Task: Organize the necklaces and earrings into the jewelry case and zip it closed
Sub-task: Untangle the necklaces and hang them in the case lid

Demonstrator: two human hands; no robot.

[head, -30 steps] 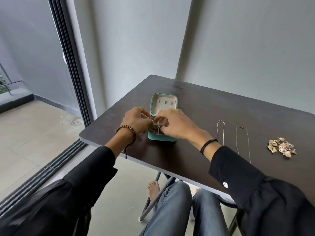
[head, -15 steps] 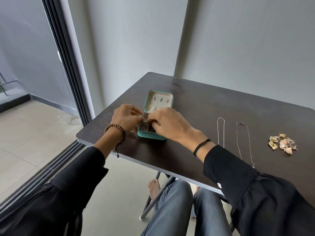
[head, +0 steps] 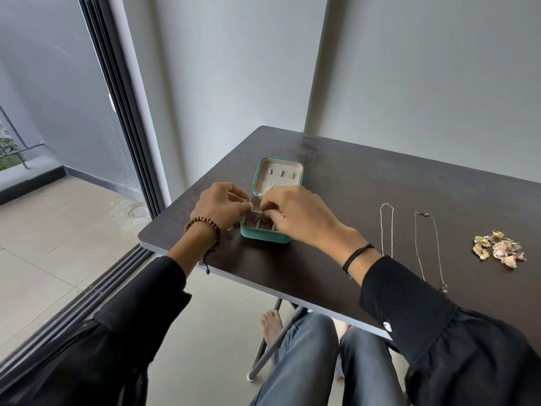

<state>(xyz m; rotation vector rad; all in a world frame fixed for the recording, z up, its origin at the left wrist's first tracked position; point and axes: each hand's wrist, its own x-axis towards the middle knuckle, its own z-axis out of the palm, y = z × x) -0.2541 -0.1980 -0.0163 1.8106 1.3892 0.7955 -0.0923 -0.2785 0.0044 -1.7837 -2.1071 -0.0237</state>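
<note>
soft daylight from the left doorway, faint shadows, mild wide-angle bending at edges.

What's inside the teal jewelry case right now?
The teal jewelry case shows divided compartments with a chain in them. The right hand covers the right side, so anything there is hidden.

Your jewellery sits partly packed, partly loose on the dark tabletop.
The small teal zip-around jewelry case (head: 265,235) stands open, its cream-lined lid (head: 279,175) upright, a thin chain (head: 257,215) draped into its compartments. To your right lie two fine chain necklaces (head: 386,230) (head: 429,250) stretched out side by side, then a heap of gold and pink earrings (head: 499,249).
</note>
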